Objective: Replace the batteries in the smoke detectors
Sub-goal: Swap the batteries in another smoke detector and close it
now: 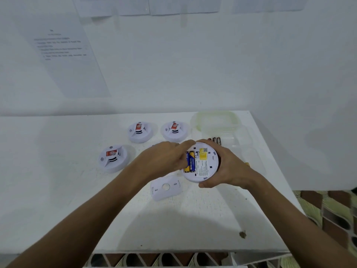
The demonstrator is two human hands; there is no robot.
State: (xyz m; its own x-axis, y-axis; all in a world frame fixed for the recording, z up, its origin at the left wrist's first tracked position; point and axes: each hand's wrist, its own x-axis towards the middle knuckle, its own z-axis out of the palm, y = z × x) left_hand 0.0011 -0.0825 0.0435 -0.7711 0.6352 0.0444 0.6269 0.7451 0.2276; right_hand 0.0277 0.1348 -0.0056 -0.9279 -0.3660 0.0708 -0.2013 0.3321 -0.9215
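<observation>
Right hand [228, 167]: reaches in from the lower right of the frame, forearm bare; fingers and thumb curl round the rim of the round white plastic smoke detector [201, 163], cradling it back-side up above the white table [173, 225], just right of frame centre.

Left hand [164, 157]: enters from the lower left, palm down, fingers bent onto the detector's left edge at the battery bay; whether they pinch a cell cannot be told, as the hand is blurred.

Held detector: back face exposed, battery bay open, blue-and-yellow cylindrical batteries [190, 161] seated side by side in it; a yellow label and fine print lie to their right.

Detached white plastic backplate [166, 187]: lies flat on the table just below the held detector, with a round hole at its centre.

Three further round white smoke detectors: one at centre left [113, 158], two side by side above the hands [140, 131] [174, 130]; each rests face up and carries a red sticker.

Loose dark batteries [216, 140]: lie on the table just above the right hand, beside a clear plastic container [241, 138] and its pale green-rimmed lid [215, 119], upper right of the table.

Printed paper sheet [63, 55]: fixed to the white wall, upper left of the frame.
</observation>
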